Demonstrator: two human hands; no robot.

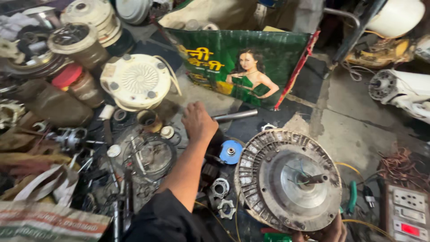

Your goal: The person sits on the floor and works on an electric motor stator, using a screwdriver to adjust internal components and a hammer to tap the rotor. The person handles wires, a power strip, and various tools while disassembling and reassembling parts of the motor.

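My left hand (198,122) reaches forward over the cluttered floor and is closed around a grey metal rod (236,115) that lies pointing right. My right hand (329,232) shows only at the bottom edge, gripping the lower rim of a large round, grimy metal motor housing (289,179) with a ribbed edge and a short shaft at its centre. The housing stands tilted toward me. A small blue disc (230,152) lies between the two hands, beside small metal rings and nuts (222,197).
A cream round fan-motor cover (136,80) sits ahead left among many motor parts and tins. A green printed poster sheet (237,62) lies ahead. A white motor (403,89) is at right, copper wire (403,168) and a switchboard (410,215) at lower right.
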